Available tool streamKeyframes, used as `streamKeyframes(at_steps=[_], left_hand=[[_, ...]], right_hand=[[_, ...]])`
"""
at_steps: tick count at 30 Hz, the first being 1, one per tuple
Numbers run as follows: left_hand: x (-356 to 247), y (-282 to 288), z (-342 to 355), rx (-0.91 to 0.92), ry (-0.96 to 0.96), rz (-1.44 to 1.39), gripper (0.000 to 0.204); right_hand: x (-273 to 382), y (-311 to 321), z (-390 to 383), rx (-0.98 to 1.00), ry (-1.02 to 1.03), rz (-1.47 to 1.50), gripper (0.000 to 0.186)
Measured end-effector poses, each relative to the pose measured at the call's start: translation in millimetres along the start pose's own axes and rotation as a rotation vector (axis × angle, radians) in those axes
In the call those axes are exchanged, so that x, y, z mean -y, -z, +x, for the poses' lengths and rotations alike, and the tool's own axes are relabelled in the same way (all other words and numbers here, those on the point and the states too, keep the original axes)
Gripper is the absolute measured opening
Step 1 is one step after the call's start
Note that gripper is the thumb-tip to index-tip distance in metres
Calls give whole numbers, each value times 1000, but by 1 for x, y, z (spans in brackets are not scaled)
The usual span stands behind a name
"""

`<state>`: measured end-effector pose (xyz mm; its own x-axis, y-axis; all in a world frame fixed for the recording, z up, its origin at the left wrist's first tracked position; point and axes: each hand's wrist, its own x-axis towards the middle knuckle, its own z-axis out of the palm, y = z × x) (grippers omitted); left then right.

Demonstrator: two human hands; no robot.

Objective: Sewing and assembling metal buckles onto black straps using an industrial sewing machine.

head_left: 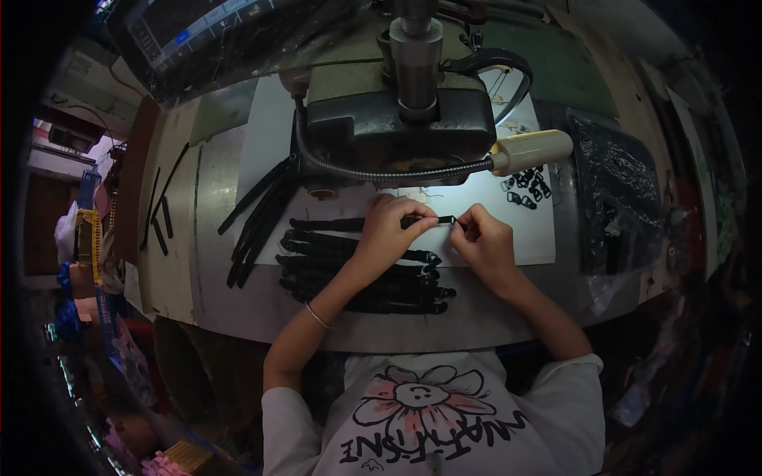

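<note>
Just in front of the sewing machine, my left hand [389,228] is closed on a black strap [432,222], thumb and forefinger pinching it near its end. My right hand [484,242] faces it with curled fingers, pinching at a small black buckle [453,220] at the strap's tip. How the strap runs through this piece is too small to tell. Under and beside my left hand lies a bundle of black straps [357,285], side by side with small fittings at their right ends. To the right, several loose black buckles [527,187] are scattered on the white sheet.
The dark sewing machine head [397,119] hangs close above my hands, with a lamp [530,152] on a bendable metal neck. More black straps [262,214] lie at left. A clear plastic bag [615,190] lies at right; a screen [198,40] stands at the back left.
</note>
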<state>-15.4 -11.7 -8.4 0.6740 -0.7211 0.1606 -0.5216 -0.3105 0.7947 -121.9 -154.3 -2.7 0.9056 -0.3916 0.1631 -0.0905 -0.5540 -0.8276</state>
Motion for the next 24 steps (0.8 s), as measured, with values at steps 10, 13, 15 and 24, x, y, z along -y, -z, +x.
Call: streamKeyframes(at_steps=[10, 13, 15, 24], left_hand=[[0, -2, -2, -49, -43, 16, 11], [-1, -4, -2, -85, -60, 64, 10], [-2, -6, -3, -100, -77, 64, 10], [0, -11, -6, -168, -88, 93, 9]], right_hand=[[1, -11, -2, -87, 159, -52, 14], [-2, -14, -3, -108, 199, -62, 15], [-5, -17, -5, -122, 250, -104, 15], [-7, -21, -6, -109, 240, -28, 13]])
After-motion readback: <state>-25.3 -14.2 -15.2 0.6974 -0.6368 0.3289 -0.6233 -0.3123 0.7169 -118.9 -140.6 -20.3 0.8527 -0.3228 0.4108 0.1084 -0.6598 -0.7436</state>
